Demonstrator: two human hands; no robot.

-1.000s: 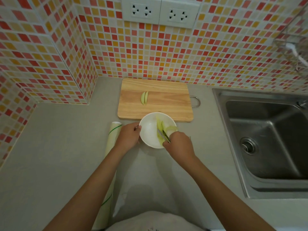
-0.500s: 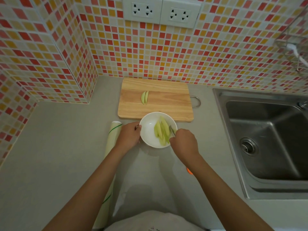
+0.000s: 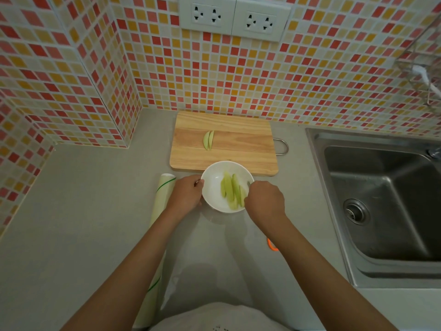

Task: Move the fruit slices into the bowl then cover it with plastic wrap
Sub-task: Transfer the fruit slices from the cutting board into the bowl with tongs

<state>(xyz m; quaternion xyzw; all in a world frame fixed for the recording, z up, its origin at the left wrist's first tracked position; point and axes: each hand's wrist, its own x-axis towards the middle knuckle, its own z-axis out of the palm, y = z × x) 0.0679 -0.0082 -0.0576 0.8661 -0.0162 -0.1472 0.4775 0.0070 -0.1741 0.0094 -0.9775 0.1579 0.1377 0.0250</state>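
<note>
Wooden cutting board (image 3: 238, 149) lying on grey table (image 3: 83, 211) against tiled wall (image 3: 214, 75), its metal loop handle (image 3: 282, 146) pointing toward sink. Steel sink (image 3: 381, 206) sitting at right, drain (image 3: 356, 212) showing in basin. Two white double sockets (image 3: 235, 17) sitting side by side on wall above board. Wire rack (image 3: 422, 60) hanging at upper right. Small orange item (image 3: 272, 246) peeking out on table, identity unclear.

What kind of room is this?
Most likely a home kitchen: a steel sink set in the counter, a tiled wall with sockets, and a cutting board.
</note>
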